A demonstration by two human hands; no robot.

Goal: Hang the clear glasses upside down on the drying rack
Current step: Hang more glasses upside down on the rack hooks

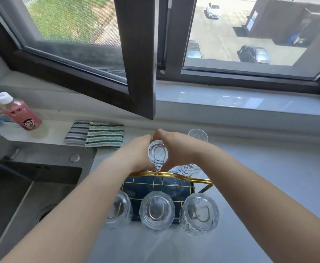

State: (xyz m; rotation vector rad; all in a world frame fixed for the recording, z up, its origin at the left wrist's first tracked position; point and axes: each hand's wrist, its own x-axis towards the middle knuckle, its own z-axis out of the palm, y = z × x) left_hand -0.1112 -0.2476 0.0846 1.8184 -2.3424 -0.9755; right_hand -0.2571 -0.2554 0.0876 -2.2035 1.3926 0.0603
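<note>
Three clear ribbed glasses hang upside down over gold prongs on the near side of the gold-wire drying rack with a dark tray, nearer the person than both hands. The left hand and right hand are cupped around a fourth clear glass, fingers pressed to its sides, holding it bottom-up over a prong on the rack's far side, just above the gold top rail. Just under the right wrist a further inverted glass sits on the rack. Beyond the right hand an upright clear glass stands on the pale grey counter. Left of the left hand lie folded striped cloths, then a dark sink and a pink bottle with a white cap.
</note>
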